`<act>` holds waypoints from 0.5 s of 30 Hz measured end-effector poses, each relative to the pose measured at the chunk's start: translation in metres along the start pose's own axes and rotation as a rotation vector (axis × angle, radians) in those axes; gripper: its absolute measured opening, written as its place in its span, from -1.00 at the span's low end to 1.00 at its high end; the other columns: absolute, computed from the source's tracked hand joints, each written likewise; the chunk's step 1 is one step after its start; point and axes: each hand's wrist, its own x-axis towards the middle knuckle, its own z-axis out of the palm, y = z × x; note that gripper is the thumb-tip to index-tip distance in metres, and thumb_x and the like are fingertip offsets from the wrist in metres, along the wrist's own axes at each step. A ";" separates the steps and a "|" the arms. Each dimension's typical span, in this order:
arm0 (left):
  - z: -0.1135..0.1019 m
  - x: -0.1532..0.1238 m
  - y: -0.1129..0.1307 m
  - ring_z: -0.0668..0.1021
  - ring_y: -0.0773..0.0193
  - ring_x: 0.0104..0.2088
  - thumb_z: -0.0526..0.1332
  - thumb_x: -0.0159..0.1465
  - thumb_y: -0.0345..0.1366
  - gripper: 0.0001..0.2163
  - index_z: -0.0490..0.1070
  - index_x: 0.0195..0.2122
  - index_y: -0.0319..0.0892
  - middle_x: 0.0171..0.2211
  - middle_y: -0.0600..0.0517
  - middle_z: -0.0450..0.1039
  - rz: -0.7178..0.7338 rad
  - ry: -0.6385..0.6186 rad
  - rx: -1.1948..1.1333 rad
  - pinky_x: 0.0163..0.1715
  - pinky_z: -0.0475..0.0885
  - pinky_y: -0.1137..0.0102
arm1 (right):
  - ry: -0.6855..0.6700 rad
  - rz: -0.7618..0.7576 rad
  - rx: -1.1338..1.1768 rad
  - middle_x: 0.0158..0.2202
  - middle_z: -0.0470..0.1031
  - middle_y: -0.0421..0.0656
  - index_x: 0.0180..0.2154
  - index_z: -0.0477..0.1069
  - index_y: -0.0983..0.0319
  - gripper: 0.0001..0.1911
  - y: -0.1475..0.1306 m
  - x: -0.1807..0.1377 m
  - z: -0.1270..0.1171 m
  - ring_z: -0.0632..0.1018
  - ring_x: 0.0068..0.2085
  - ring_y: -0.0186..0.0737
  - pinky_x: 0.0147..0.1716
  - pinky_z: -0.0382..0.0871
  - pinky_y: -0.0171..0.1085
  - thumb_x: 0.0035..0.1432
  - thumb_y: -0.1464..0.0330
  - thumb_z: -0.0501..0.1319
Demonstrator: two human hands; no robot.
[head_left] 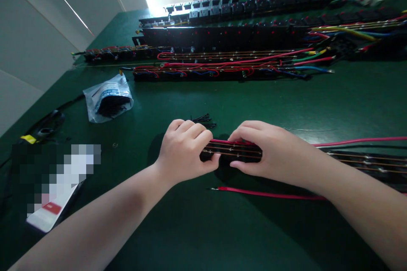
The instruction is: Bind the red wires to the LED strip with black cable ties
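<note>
A long black socket strip (359, 161) with copper bars and red wires lies across the green bench, running off to the right. My left hand (184, 150) is curled round its left end, fingers over the top and thumb below. My right hand (270, 152) grips the strip just to the right, fingers pressed on the red wire along its top edge. A loose red wire (270, 194) lies on the bench in front of the strip. A small heap of black cable ties (203, 119) sits just behind my hands.
Several more wired strips (222, 70) lie in rows at the back of the bench. A plastic bag of black ties (108, 100) lies at left. A black tool with a yellow tag (41, 132) and a white packet (51, 214) are at the near left.
</note>
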 end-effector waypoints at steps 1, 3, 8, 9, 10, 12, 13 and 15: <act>-0.001 0.000 0.000 0.51 0.14 -0.30 0.15 0.30 -0.09 -0.74 0.46 -0.35 -0.16 -0.34 -0.01 0.53 0.009 -0.012 0.024 -0.15 0.31 0.18 | 0.001 -0.007 0.001 -0.22 0.54 -0.13 -0.21 0.49 0.16 -0.75 0.000 0.000 0.000 0.55 -0.28 -0.15 -0.33 0.42 -0.19 0.04 0.26 0.38; -0.004 0.000 0.001 0.49 0.13 -0.33 0.14 0.29 -0.09 -0.75 0.45 -0.36 -0.15 -0.39 -0.01 0.48 0.034 -0.028 0.065 -0.12 0.31 0.14 | 0.009 -0.028 0.018 -0.23 0.53 -0.14 -0.22 0.49 0.17 -0.76 0.000 0.000 0.002 0.55 -0.27 -0.16 -0.32 0.41 -0.19 0.05 0.26 0.37; -0.010 0.002 -0.001 0.48 0.18 -0.38 0.13 0.31 -0.09 -0.72 0.46 -0.37 -0.18 -0.44 0.00 0.44 0.088 -0.061 0.054 -0.05 0.32 0.11 | 0.018 -0.046 0.108 -0.26 0.53 -0.13 -0.26 0.49 0.19 -0.77 -0.001 0.000 0.006 0.54 -0.29 -0.19 -0.32 0.42 -0.22 0.04 0.27 0.39; -0.012 0.003 -0.003 0.47 0.19 -0.39 0.14 0.31 -0.08 -0.71 0.47 -0.38 -0.18 -0.44 0.00 0.45 0.094 -0.076 0.020 -0.06 0.33 0.12 | 0.015 -0.040 0.115 -0.26 0.54 -0.13 -0.26 0.50 0.19 -0.78 -0.002 0.001 0.006 0.54 -0.29 -0.19 -0.32 0.42 -0.22 0.04 0.27 0.40; -0.014 0.004 -0.007 0.48 0.21 -0.40 0.15 0.31 -0.08 -0.71 0.47 -0.39 -0.19 -0.45 0.01 0.46 0.095 -0.097 -0.040 -0.05 0.33 0.12 | 0.007 -0.034 0.120 -0.26 0.54 -0.13 -0.25 0.50 0.19 -0.77 -0.002 0.001 0.006 0.54 -0.29 -0.19 -0.32 0.43 -0.22 0.04 0.27 0.40; -0.016 0.007 -0.018 0.50 0.24 -0.40 0.16 0.33 -0.10 -0.71 0.50 -0.39 -0.19 -0.45 0.02 0.50 0.068 -0.137 -0.235 -0.06 0.36 0.16 | -0.009 -0.021 0.131 -0.24 0.54 -0.13 -0.24 0.51 0.19 -0.77 -0.004 0.001 0.005 0.55 -0.28 -0.19 -0.31 0.44 -0.21 0.04 0.27 0.41; -0.017 0.008 -0.025 0.52 0.27 -0.40 0.12 0.37 -0.15 -0.72 0.51 -0.38 -0.17 -0.45 0.04 0.53 0.023 -0.156 -0.383 -0.06 0.38 0.20 | -0.020 -0.015 0.134 -0.23 0.54 -0.13 -0.23 0.51 0.19 -0.76 -0.005 0.001 0.005 0.55 -0.27 -0.19 -0.31 0.44 -0.21 0.05 0.27 0.40; -0.015 0.010 -0.039 0.56 0.28 -0.36 0.08 0.42 -0.19 -0.70 0.53 -0.35 -0.16 -0.42 0.04 0.56 -0.176 -0.082 -0.587 -0.17 0.44 0.31 | -0.038 -0.004 0.133 -0.20 0.54 -0.12 -0.21 0.51 0.18 -0.77 -0.007 0.001 0.004 0.55 -0.24 -0.18 -0.29 0.45 -0.20 0.07 0.27 0.39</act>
